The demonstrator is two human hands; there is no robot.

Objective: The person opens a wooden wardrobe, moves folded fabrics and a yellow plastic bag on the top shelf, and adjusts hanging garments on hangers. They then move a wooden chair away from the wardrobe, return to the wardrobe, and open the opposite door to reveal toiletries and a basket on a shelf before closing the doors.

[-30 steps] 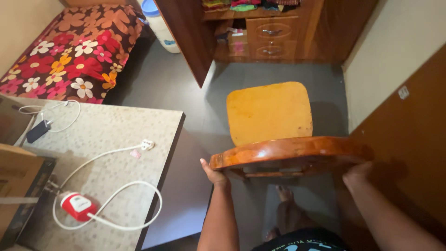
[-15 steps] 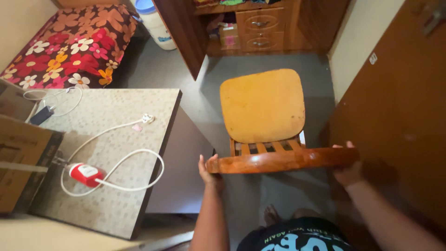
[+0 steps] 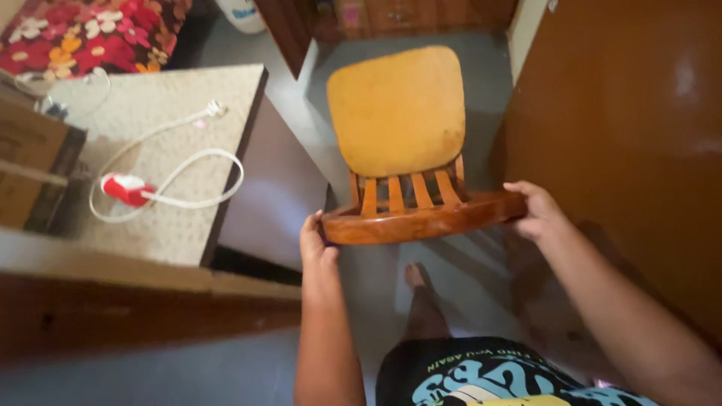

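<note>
A wooden chair [image 3: 396, 113] with a yellow seat stands on the grey floor in front of me, its curved back rail [image 3: 421, 220] nearest to me. My left hand [image 3: 314, 242] grips the left end of that rail. At the right end, my right hand [image 3: 535, 210] holds the rail too. Several slats join the rail to the seat. My bare foot [image 3: 418, 284] shows on the floor below the rail.
A speckled table [image 3: 165, 188] with a white cable and a red plug [image 3: 126, 189] stands to the left. A brown door [image 3: 624, 135] is close on the right. A wardrobe and a flowered bed [image 3: 83, 30] lie beyond. A cardboard box [image 3: 34, 154] sits far left.
The chair has shifted and its back now shows the slats as the view tilts down. Both hands have kept hold of the rail ends, and the table sits further left.
</note>
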